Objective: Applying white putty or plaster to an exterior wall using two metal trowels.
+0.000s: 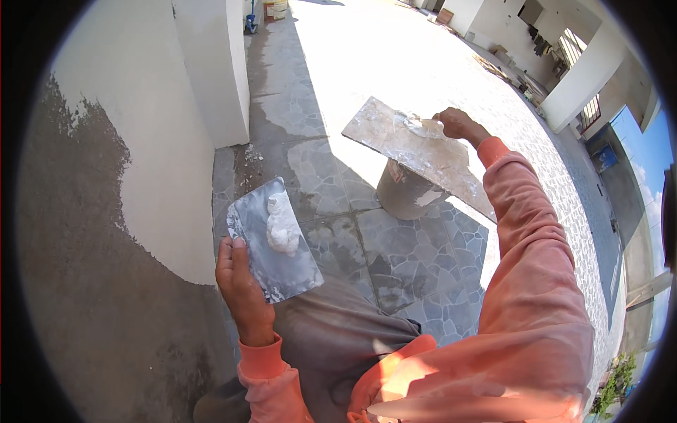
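Wall left of my left hand is part skimmed, grey below still bare. Left hand clamps a loaded hawk. Right hand grips a trowel, scooping at the mortar board on the bucket.

We are seeing only part of the bucket: the board resting on it is covering its rim and mouth. The right hand is hiding most of the small tool it is gripping, so its handle is staying out of sight. The left hand is covering the lower corner of the metal trowel blade, and its palm is facing away from us. Far objects along the courtyard edge are too small for us to identify.
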Tool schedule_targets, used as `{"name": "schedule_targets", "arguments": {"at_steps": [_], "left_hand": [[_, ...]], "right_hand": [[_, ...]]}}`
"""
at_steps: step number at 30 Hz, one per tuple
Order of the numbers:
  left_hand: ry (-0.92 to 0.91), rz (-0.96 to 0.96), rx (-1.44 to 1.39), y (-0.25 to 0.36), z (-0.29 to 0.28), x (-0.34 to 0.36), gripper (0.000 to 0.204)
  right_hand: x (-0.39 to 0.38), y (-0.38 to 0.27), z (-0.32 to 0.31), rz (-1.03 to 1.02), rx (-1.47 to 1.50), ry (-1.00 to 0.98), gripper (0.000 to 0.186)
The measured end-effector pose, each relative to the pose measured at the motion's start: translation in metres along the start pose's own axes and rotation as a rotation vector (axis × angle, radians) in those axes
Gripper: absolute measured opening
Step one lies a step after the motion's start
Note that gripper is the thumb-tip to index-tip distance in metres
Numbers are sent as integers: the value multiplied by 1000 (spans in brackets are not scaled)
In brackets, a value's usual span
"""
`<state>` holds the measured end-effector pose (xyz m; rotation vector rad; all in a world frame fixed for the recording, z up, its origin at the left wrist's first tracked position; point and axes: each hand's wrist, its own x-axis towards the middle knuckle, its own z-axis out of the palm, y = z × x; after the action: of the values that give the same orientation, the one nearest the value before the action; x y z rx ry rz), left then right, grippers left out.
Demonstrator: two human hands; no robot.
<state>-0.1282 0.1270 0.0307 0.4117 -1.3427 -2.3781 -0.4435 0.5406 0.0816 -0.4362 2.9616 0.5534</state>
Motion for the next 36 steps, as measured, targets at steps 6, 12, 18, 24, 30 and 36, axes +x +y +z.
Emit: {"name": "schedule_targets", "arguments": {"at_steps": [6,12,18,24,30,36], "left_hand": [[-42,12,29,-1,-2,0,24],[-8,3,49,-2,4,0,25],[-17,-3,22,-6,1,1,24],[-41,7,34,-8,2,0,23],[-4,-6,64,-8,3,-1,23],[-31,-5,65,-12,1,1,22]], "right_hand": [[-2,28,-4,-3,190,-28,40],[-22,25,12,-15,60,-115,45],[-26,19,31,15,4,-6,42],[-18,39,21,86,82,115,28],[-15,34,14,76,83,9,27],[-13,23,38,-43,-24,60,29]]}}
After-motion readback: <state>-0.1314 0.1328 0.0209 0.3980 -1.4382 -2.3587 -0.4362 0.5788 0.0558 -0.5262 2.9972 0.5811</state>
